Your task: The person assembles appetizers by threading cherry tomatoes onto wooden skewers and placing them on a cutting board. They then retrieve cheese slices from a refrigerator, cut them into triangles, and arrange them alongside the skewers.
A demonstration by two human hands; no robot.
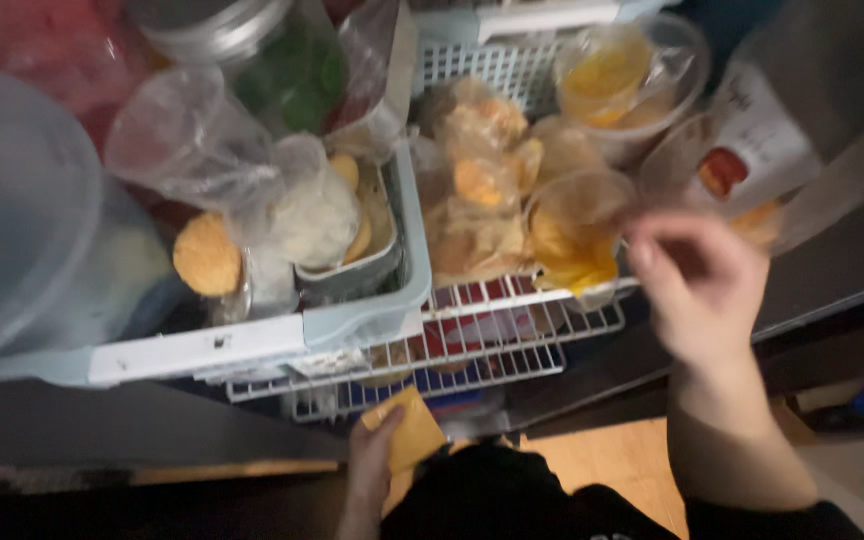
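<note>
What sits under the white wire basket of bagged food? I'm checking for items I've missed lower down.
Below the white wire basket, a second wire rack shows through, with red packaging visible between the bars. The bags above and the blur hide whatever else lies there.

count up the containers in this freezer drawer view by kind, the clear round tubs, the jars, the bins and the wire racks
Clear round plastic tubs with orange food: 2
Glass jar with metal lid: 1
Pale blue plastic bin: 1
White wire racks: 2
Total: 6
More may sit blurred or hidden.
</note>
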